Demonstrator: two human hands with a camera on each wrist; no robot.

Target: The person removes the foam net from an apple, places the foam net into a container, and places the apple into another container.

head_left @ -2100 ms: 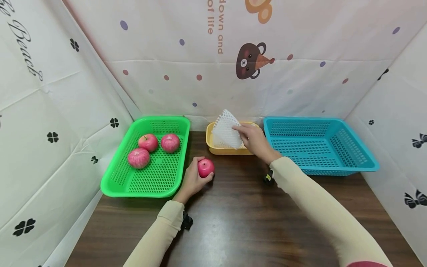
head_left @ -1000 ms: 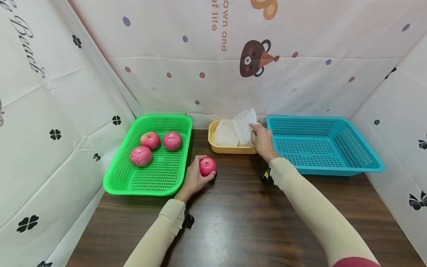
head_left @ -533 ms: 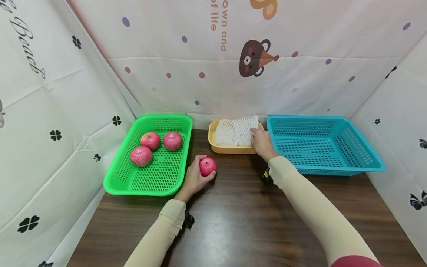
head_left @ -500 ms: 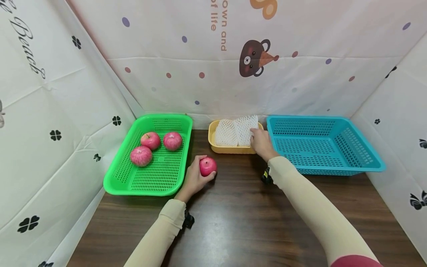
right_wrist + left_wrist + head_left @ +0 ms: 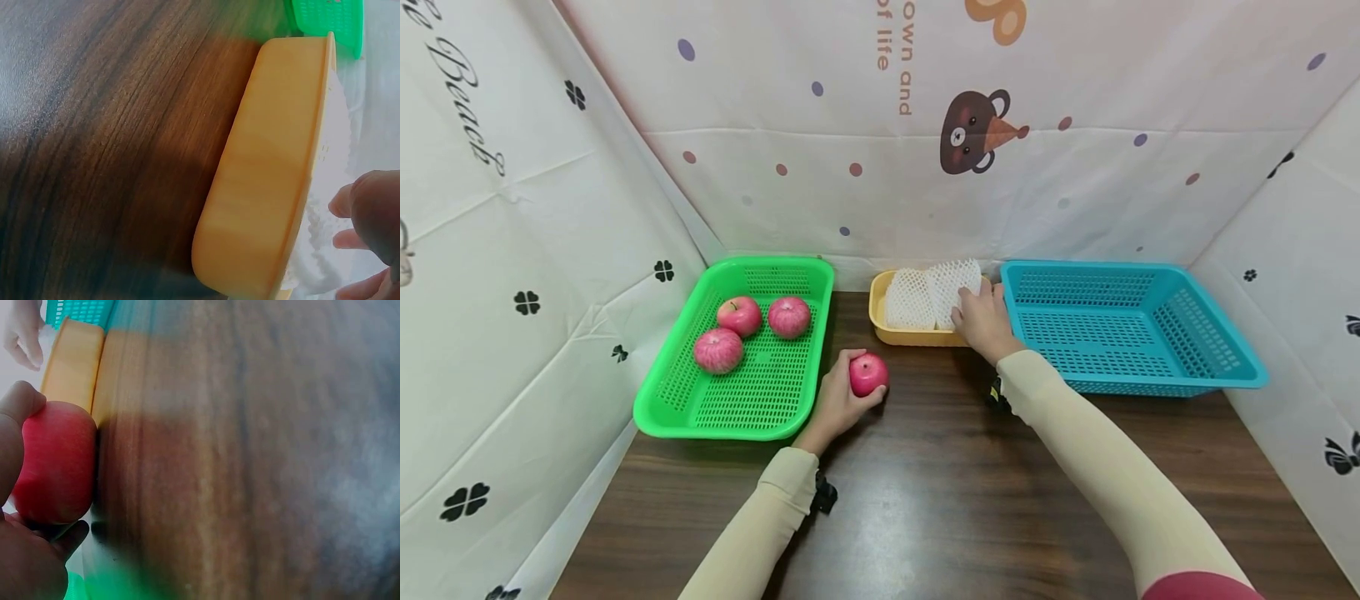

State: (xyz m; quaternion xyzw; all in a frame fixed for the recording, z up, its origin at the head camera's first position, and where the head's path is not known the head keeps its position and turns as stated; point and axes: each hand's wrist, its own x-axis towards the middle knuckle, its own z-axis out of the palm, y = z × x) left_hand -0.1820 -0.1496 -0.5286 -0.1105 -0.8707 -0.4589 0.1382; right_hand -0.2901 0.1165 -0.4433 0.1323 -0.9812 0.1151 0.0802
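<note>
In the head view my left hand (image 5: 841,398) grips a red apple (image 5: 868,374) at the table, with fingers and thumb around its sides. The left wrist view shows the same apple (image 5: 57,464) between thumb and fingers. My right hand (image 5: 987,321) is over the right end of a small yellow basket (image 5: 917,337), fingers apart. Two white foam nets lie side by side there, the left net (image 5: 910,300) flat and the right net (image 5: 953,287) leaning up past the back rim. In the right wrist view the fingertips are right at the white netting (image 5: 322,231).
A green basket (image 5: 767,400) with three apples (image 5: 718,351) stands to the left. The blue basket (image 5: 1127,342) stands to the right, close beside the yellow one. Printed cloth (image 5: 880,192) hangs behind the brown table (image 5: 925,500).
My right hand has carried a raised foam net rightward, lowered it beside the other in the yellow basket, and now has its fingers spread there. The left hand keeps its grip on the apple.
</note>
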